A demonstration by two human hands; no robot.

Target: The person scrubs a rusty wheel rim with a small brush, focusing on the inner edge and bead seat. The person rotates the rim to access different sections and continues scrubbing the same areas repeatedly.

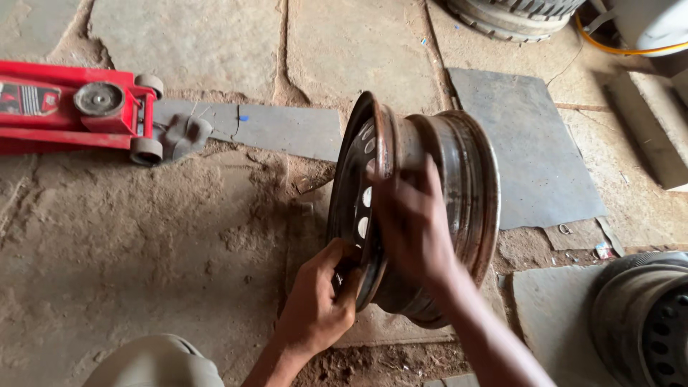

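Rim: bare steel wheel rim [419, 193] stands on edge on the dirt floor [143, 236]
Left hand [315, 301]: fingers curled over its lower front lip (fingertips hidden)
Right hand [412, 222]: clasps the barrel
Nearby: red floor jack [72, 107], cut off at left

Not much here label-wise. The red floor jack [68, 107] at the upper left has a dark rectangular sticker [29, 98] with pale stripes on its top. No packages, signs or screens that I can make out.
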